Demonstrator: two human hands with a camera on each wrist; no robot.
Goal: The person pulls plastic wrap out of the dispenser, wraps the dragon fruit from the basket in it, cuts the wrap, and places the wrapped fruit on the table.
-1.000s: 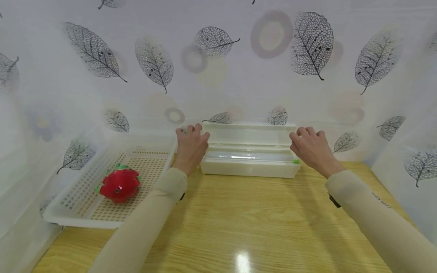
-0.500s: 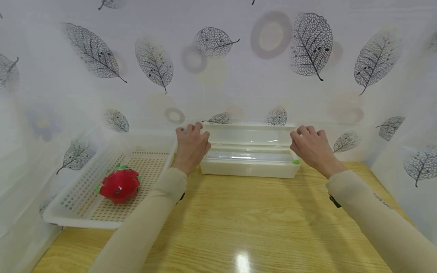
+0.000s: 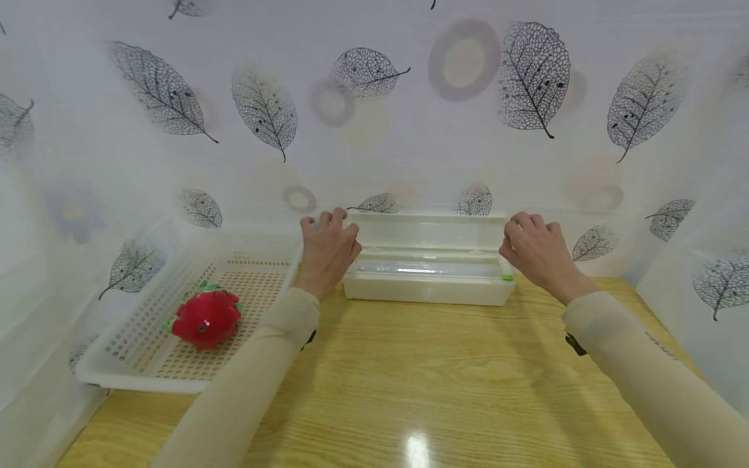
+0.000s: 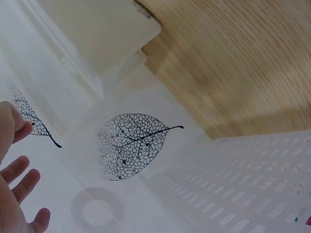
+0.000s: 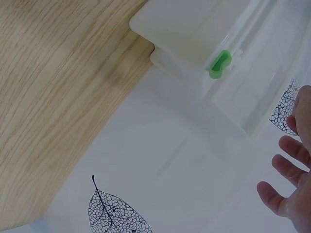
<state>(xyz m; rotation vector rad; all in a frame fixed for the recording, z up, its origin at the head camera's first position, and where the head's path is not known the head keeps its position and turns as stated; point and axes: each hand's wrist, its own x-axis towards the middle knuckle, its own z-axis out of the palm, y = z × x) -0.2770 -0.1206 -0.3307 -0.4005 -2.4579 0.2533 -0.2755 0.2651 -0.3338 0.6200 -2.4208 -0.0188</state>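
A long white cling film box [image 3: 430, 290] stands at the back of the table, its lid [image 3: 430, 231] raised. A shiny clear roll [image 3: 430, 267] lies inside, and a green slider [image 3: 506, 277] sits at the right end. My left hand [image 3: 328, 253] is at the lid's left end, thumb and forefinger pinched together, other fingers apart [image 4: 22, 187]. At the right end my right hand [image 3: 535, 250] pinches likewise. Both seem to hold the edge of clear cling film, itself barely visible. In the wrist views neither hand touches the lid.
A white perforated basket [image 3: 137, 379] stands at the left, holding a red dragon fruit [image 3: 207, 318] with green tips. The wooden table [image 3: 445, 370] ends at a leaf-patterned white sheet [image 3: 398, 149] behind and at both sides.
My right hand has shifted slightly to the right. The left has risen very slightly. A glint in front of the lid, seen half a second ago, is gone. Box and basket stay put.
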